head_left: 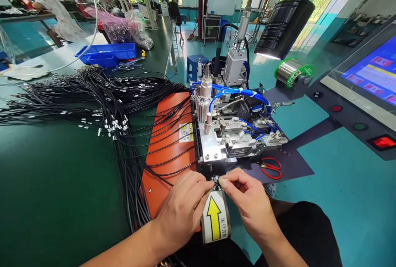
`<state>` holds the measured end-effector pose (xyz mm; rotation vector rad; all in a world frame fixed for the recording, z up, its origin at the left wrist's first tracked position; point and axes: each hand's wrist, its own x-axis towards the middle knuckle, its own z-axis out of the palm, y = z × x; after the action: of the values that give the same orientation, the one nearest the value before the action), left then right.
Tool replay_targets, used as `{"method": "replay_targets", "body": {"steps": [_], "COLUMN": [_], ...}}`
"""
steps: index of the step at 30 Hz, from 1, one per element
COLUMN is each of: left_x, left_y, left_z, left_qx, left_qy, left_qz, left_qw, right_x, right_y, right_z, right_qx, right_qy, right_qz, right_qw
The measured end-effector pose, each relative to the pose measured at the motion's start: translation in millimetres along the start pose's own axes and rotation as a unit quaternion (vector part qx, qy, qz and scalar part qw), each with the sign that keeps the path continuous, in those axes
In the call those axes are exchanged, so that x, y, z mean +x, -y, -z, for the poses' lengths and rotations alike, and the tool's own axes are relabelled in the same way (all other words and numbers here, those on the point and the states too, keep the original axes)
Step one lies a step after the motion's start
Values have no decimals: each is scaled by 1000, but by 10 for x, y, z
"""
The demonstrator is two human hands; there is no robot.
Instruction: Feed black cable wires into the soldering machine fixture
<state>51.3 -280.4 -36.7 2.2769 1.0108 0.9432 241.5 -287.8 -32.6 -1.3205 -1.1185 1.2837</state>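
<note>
My left hand and my right hand meet at the front end of the machine, just above a curved plate with a yellow arrow. Thumb and fingers are pinched together on both hands, around something small at the machine's front fixture; what they hold is too small to name. Black cables run across the orange cover beside my left hand into the machine's side. A large bundle of black cables with silvery ends lies on the green table.
Red-handled scissors lie on the dark shelf right of my hands. A black lamp, a solder spool and a control screen stand at the right. Blue trays sit back left. Two people are in the background.
</note>
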Motion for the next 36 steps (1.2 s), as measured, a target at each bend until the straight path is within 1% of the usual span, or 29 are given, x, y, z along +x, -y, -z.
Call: {"method": "replay_targets", "body": {"steps": [5,8,10,12,14,17,19,24,36], "left_x": [30,45,48,49,50,52,51,46,57], "left_y": [-10,-17,-20,-23,-28,-34,-35,-26,-51], "left_z": [26,37,35,28,21,14,13,10,25], "left_qx": [-10,-7,4,19,31,45,52,60,75], "left_qy": [7,12,5,-2,-2,0,-2,-1,7], "left_qz": [-21,-29,-26,-23,-24,-29,-32,-34,-30], "left_qw": [1000,999,1000,1000,999,999,998,998,997], "right_x": [-49,-82,-91,-88,-75,-50,-34,-4,34], "right_y": [-91,-100,-84,-52,-7,72,115,151,39], "right_z": [-134,-143,-73,44,163,259,253,162,147], "right_qx": [8,5,1,-1,-8,-47,-68,-79,-64], "right_qy": [-37,-44,-27,0,10,10,17,27,15], "right_qz": [26,25,2,-35,-66,-66,-57,-58,-64], "right_qw": [999,999,1000,999,998,997,996,995,996]}}
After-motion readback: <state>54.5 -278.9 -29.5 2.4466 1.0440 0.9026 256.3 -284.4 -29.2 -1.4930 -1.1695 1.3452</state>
